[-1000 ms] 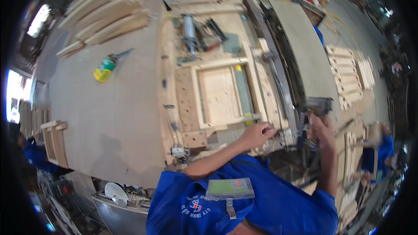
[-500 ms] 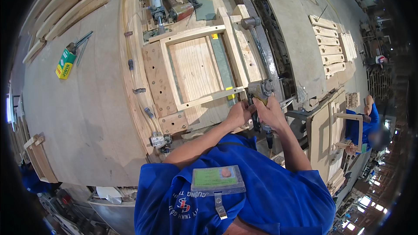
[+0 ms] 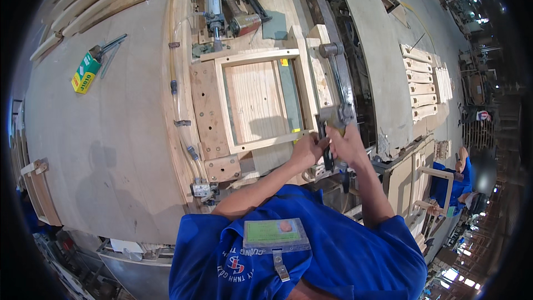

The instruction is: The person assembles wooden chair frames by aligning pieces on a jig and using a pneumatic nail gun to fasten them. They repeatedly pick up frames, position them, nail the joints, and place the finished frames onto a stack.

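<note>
Both forearms rise from the lower edge and meet at the near right corner of the pale rectangular wooden frame (image 3: pixel 261 100), which lies flat in a plywood clamping jig (image 3: pixel 208 111) on the broad workbench (image 3: pixel 100 133). The left hand (image 3: pixel 307 151) is bent at the wrist, fingers curled against the frame's near rail at that corner; the right hand (image 3: pixel 345 143) sits just beside it, closed around a dark metal handle (image 3: pixel 328 158) — whether the left hand's fingers pinch anything cannot be told, since the knuckles hide it. One long grey steel lever bar (image 3: pixel 337 80) runs from a round knob down to the hands along the frame's right side. Counted about the bench: one frame in the jig, one silver pneumatic cylinder (image 3: pixel 212 0) at the far end, one nail gun (image 3: pixel 247 16) beside it, one green and yellow cardboard box (image 3: pixel 84 72) well apart to the left, and five short pale wooden blocks (image 3: pixel 419 86) stacked in a row on the right. The jig's left side borders a wide bare stretch of benchtop — the right side is crowded by the steel bar and a tilted plywood board (image 3: pixel 377 61), leaving the hands little room.
</note>
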The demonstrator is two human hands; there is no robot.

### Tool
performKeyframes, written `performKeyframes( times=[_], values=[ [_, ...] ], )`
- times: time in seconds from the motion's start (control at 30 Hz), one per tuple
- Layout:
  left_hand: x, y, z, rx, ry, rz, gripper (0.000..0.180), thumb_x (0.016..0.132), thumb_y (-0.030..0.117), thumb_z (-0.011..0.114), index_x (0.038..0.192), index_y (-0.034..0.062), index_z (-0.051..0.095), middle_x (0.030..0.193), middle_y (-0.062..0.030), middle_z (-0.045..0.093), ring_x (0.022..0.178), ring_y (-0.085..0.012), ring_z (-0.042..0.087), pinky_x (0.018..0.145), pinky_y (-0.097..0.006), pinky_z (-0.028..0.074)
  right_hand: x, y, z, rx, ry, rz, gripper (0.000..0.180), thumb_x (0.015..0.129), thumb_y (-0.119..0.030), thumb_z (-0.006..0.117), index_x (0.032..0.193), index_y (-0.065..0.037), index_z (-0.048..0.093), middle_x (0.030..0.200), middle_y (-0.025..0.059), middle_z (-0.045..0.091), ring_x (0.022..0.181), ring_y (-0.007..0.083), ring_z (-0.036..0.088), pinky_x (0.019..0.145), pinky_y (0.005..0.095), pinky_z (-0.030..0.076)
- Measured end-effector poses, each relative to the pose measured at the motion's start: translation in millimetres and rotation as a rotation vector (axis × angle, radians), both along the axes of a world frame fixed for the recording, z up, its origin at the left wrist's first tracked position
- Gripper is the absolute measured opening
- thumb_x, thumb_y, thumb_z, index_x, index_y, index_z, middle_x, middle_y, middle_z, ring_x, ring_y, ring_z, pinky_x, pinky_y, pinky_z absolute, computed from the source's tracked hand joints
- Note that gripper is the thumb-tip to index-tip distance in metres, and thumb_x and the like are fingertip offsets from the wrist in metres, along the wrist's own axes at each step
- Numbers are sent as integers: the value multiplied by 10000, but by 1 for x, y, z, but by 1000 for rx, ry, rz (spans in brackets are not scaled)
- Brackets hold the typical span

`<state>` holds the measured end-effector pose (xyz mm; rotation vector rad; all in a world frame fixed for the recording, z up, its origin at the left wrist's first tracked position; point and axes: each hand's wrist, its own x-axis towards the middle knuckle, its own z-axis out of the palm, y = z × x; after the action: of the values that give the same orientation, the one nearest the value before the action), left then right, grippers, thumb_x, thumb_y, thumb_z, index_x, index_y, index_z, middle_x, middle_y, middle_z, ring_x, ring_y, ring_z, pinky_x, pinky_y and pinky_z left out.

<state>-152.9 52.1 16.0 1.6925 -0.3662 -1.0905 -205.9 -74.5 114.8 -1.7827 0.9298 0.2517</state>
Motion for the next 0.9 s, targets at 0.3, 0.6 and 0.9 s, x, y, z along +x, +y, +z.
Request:
performKeyframes(
  times=[0.3, 0.6, 0.9],
  values=[
    [130, -60, -6, 5, -235, 330, 384, 971, 375, 690, 935, -5, 727, 886, -260, 738, 896, -453, 727, 779, -515, 552, 164, -39, -13, -50, -277, -62, 292, 1033, -187, 666, 1223, -6, 538, 845, 60, 615, 514, 111, 541, 440, 302, 441],
    [146, -68, -20, 4, -187, 368, 355, 962, 341, 704, 893, -7, 726, 876, -271, 734, 905, -452, 734, 783, -509, 560, 189, -52, -43, -145, -175, 4, 317, 1046, -155, 622, 1293, -6, 492, 848, 57, 594, 512, 125, 533, 415, 315, 434],
    [150, -62, -21, 7, -198, 371, 334, 952, 331, 696, 907, 1, 720, 882, -257, 742, 907, -439, 738, 788, -509, 561, 190, -40, -35, -115, -245, 21, 260, 1039, -159, 635, 1216, -2, 527, 768, 52, 590, 500, 122, 529, 423, 315, 431]
  ],
)
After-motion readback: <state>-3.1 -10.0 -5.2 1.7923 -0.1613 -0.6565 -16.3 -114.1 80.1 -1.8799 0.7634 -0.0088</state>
